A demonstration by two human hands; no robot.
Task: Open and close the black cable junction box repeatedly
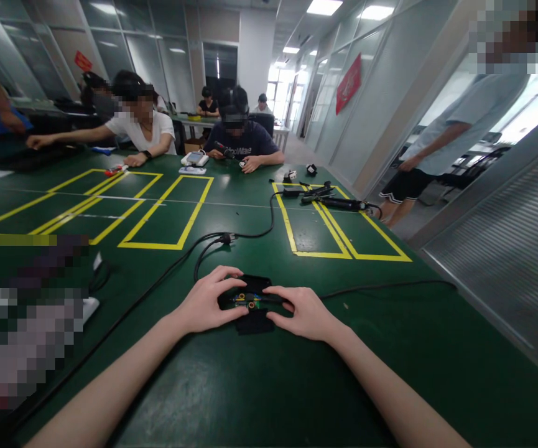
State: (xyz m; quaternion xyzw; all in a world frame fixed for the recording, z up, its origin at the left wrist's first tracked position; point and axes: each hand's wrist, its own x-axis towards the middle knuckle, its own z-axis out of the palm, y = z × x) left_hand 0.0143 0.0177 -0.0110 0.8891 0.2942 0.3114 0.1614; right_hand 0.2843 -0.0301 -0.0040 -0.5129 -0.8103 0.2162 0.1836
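In the head view an opened black plastic case (pixel 255 323) lies low over the green table, with a small green circuit board (pixel 252 305) between its two halves. The board carries copper-coloured rings and some coloured parts. My left hand (pixel 210 302) curls round the left side, thumb below and fingers above, its tips at the board's edge. From the right, my right hand (pixel 303 311) grips the case between thumb and fingers. A thin black cable (pixel 385 286) runs out past my right hand. Exactly which part each fingertip presses is hard to make out.
A black cord with a plug (pixel 226 239) lies just beyond my hands. Yellow tape rectangles (pixel 166 211) mark the table (pixel 250 398). Black tools (pixel 338 202) lie at the far right. Two co-workers sit opposite; a person (pixel 459 130) stands right. Blurred items (pixel 30 348) are at left.
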